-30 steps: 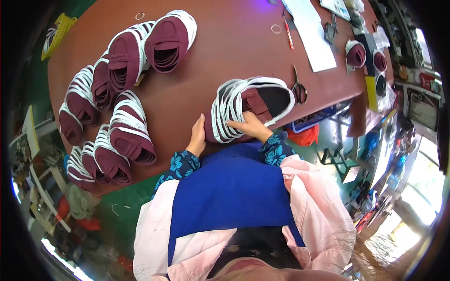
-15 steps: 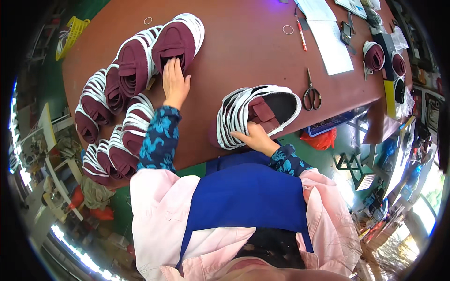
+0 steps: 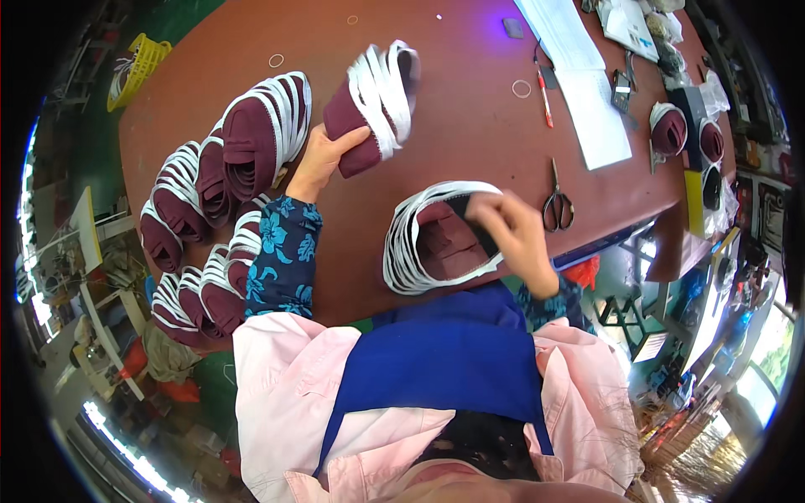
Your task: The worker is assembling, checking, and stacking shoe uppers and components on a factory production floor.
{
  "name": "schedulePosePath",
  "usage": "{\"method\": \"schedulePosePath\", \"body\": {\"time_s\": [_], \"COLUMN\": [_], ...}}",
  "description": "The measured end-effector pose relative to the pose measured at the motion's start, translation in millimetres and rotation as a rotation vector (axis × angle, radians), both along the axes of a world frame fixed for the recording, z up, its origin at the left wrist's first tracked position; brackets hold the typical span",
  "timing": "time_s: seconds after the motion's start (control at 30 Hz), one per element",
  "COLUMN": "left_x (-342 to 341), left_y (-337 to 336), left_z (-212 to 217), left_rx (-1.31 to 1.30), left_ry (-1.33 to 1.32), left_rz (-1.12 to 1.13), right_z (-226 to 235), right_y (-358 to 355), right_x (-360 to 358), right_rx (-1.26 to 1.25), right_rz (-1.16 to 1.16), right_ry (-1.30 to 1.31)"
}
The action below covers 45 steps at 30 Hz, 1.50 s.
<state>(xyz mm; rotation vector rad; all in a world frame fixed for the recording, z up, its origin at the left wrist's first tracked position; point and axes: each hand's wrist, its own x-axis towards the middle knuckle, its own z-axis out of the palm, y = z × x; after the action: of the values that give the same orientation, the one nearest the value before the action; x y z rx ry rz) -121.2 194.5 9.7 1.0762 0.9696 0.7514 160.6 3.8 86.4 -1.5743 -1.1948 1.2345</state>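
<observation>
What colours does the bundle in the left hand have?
The bundle is mainly maroon and white, seen best in the head view.

Blurred right hand (image 3: pixel 516 237), paper (image 3: pixel 563 35) cut off above

One head-worn, wide fisheye camera looks down from close above onto a broad, reddish-brown, smooth-topped bench (image 3: pixel 470 126), straight edges bending toward the view's rim.
</observation>
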Motion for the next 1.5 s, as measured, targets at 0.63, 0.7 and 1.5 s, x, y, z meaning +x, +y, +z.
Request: {"method": "schedulePosePath", "body": {"time_s": [0.63, 0.7, 1.5], "left_x": [-167.1, -177.8, -32.5], "left_y": [-40.0, -22.1, 2.6], "left_z": [-68.1, -74.4, -62.1], "left_rx": [0.886, 0.914, -0.222], "left_ry": [1.378, 1.369, -0.304], "left_rz": [0.186, 0.011, -0.001], "right_z": [-122.6, -115.3, -86.0], "right_y": [178.2, 181.0, 164.3], "right_x": [-54.8, -73.6, -62.6], "right_rx": [-0.598, -0.632, -0.023], "right_rz": [0.905, 0.713, -0.146], "right_ry": [0.058, 0.293, 0.083]}}
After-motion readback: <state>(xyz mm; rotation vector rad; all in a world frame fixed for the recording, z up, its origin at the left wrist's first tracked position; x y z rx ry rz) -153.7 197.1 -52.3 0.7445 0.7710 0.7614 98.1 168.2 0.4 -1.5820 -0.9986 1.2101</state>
